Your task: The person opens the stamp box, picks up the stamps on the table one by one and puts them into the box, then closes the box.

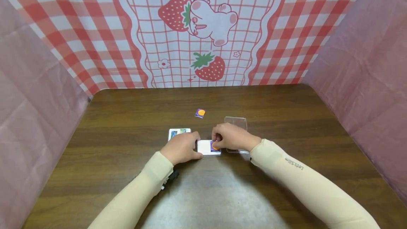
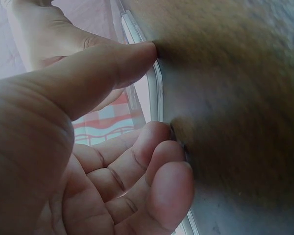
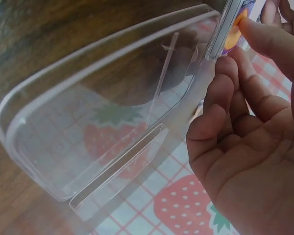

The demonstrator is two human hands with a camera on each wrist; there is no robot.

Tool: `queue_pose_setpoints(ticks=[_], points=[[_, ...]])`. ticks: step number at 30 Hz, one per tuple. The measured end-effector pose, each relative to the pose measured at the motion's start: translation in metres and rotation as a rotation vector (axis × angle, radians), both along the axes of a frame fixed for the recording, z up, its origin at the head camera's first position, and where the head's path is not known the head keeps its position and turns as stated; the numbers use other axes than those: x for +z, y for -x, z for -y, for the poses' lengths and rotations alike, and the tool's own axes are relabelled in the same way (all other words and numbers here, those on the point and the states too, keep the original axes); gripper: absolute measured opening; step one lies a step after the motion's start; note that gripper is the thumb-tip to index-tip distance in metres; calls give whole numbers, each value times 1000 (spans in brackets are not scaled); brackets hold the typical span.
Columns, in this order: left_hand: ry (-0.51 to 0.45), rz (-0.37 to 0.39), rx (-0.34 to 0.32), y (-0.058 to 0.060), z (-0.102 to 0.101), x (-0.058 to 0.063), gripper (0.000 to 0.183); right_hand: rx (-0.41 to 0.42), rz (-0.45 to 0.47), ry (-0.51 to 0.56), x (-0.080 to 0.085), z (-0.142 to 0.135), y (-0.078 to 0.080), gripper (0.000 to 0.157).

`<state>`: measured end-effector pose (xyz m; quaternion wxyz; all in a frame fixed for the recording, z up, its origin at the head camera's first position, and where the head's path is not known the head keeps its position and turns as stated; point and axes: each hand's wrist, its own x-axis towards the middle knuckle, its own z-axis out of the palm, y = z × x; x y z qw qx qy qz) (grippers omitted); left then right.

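A flat white rectangular piece with a clear rim (image 1: 204,147) lies on the table between the hands. At its left end, my left hand (image 1: 182,147) holds it between the thumb and fingers, which sit at opposite edges. A small purple square with an orange round picture (image 1: 213,146) overlaps the right end of the white piece. My right hand (image 1: 233,137) pinches there, its thumb (image 3: 259,36) on the orange picture and its fingers curled at the edge. Partly under the right hand stands a clear plastic case (image 3: 122,88), open and see-through.
Beyond the hands lies another small purple-and-orange square (image 1: 200,112). Left of the white piece, a white card with small coloured pictures (image 1: 171,134) is partly covered by the left hand. The brown wooden table (image 1: 127,112) meets a strawberry-patterned cloth (image 1: 127,63) at the back.
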<state>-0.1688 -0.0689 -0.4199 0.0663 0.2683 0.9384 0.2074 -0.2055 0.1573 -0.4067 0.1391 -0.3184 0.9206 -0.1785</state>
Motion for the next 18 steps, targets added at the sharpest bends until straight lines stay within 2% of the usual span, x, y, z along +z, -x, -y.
queue_pose_setpoints(ticks=[11, 18], points=[[1, 7, 2, 0, 0, 0, 39, -22, -12, -1, -1, 1, -1, 17], [2, 11, 2, 0, -1, 0, 39, 7, -22, -3, -1, 1, 0, 15]])
